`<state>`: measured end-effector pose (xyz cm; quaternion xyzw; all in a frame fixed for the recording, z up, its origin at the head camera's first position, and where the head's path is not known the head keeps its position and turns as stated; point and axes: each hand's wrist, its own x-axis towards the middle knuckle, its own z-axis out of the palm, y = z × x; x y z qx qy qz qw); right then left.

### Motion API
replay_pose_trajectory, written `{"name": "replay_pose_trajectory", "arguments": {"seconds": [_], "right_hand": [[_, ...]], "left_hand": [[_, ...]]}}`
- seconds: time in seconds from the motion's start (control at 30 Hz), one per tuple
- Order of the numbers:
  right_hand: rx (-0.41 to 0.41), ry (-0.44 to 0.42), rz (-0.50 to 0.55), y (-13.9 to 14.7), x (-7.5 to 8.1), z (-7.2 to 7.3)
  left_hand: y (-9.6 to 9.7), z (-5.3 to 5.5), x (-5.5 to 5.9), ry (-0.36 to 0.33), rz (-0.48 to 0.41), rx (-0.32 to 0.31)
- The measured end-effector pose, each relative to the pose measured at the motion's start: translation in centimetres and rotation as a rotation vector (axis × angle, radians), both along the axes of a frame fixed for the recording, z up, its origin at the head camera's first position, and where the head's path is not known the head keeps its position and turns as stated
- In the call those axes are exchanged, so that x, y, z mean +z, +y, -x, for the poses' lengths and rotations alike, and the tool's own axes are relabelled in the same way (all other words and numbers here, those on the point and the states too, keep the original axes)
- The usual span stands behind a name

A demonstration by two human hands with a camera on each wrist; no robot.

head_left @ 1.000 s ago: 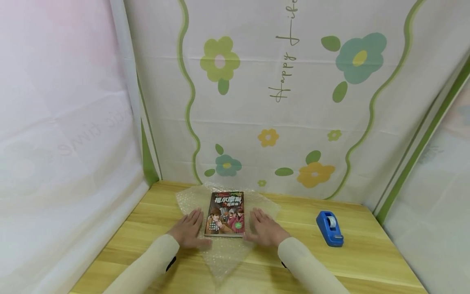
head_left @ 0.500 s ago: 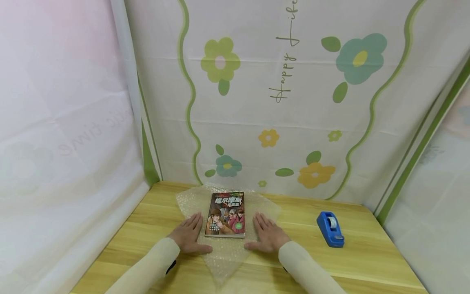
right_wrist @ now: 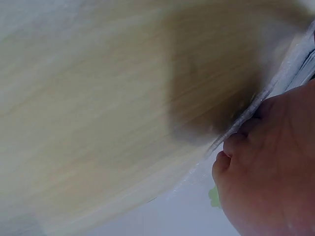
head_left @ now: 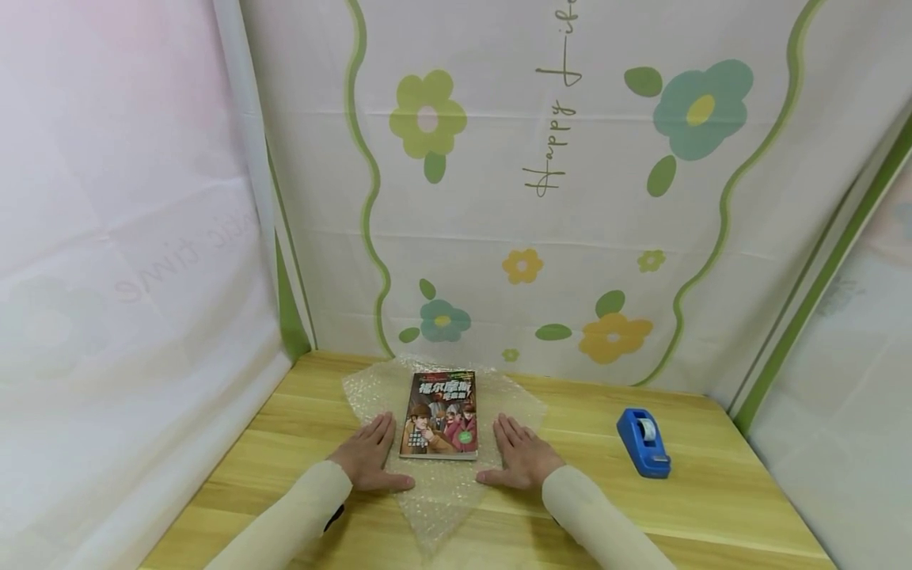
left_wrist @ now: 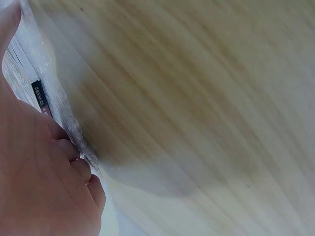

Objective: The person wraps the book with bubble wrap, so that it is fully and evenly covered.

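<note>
A book (head_left: 440,416) with a dark illustrated cover lies face up on a sheet of bubble wrap (head_left: 442,507). The sheet is turned so that one corner points toward me. My left hand (head_left: 365,457) rests flat on the wrap just left of the book, fingers straight and thumb out to the side. On the book's right, my right hand (head_left: 523,457) lies the same way, palm down. Neither hand holds anything. In the left wrist view the wrap's edge (left_wrist: 64,103) and the book's page side (left_wrist: 24,54) show beyond the hand.
A blue tape dispenser (head_left: 644,445) with a roll of tape stands at the right on the wooden table (head_left: 570,507). Behind the table hangs a flowered white cloth (head_left: 484,206), and more cloth hangs on both sides.
Both hands have settled flat on the wrap, the right one shifting slightly away from the book. The book and tape dispenser stay in place.
</note>
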<state>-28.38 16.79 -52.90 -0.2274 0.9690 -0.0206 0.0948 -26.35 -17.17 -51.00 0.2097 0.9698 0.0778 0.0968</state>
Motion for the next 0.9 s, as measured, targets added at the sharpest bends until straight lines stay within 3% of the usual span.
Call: {"name": "replay_pose_trajectory", "arguments": {"seconds": [0.17,0.9], "right_hand": [[-0.010,-0.018,-0.028,-0.1,0.9,-0.6],[-0.014,-0.038,-0.021,2.8,1.5,-1.4]], "left_hand": [[0.2,0.0,0.0,-0.008,0.000,-0.003],[3.1,-0.3,0.2,0.019,0.028,-0.040]]}}
